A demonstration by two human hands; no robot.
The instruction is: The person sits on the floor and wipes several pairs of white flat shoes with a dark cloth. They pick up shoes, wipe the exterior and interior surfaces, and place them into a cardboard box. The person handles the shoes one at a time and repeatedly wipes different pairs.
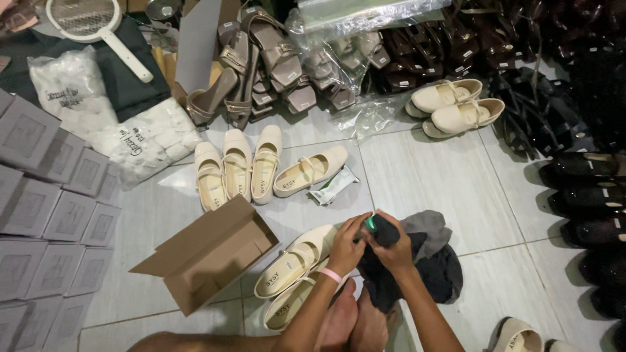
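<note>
Low in the middle of the frame, both hands meet over a dark cloth [385,229]. The left hand [345,246], with a pink band [331,275] on its wrist, has its grip closed, fingers pinched on the edge of the cloth and on a small green thing [370,223] that peeks out between the two hands; what that thing is cannot be told. The right hand [393,251] grips the same cloth from the other side, fingers curled shut around it. Beneath and to the right of the hands lies a heap of grey and black rags [435,257] on the tiled floor [443,176].

Just left of the hands sits a pair of cream strap shoes [293,267], side by side, the nearer one touching the left hand's knuckles. An open brown cardboard shoebox [208,257] lies tilted at lower left of centre. Stacked grey lidded boxes [45,208] fill the left edge. At upper left lie two clear bags of white pads [114,107] with dark handwriting on them. Four more cream shoes [261,166] lie in a row above the brown box, and a small green-and-white sachet [334,186] lies just beside the rightmost one.
</note>
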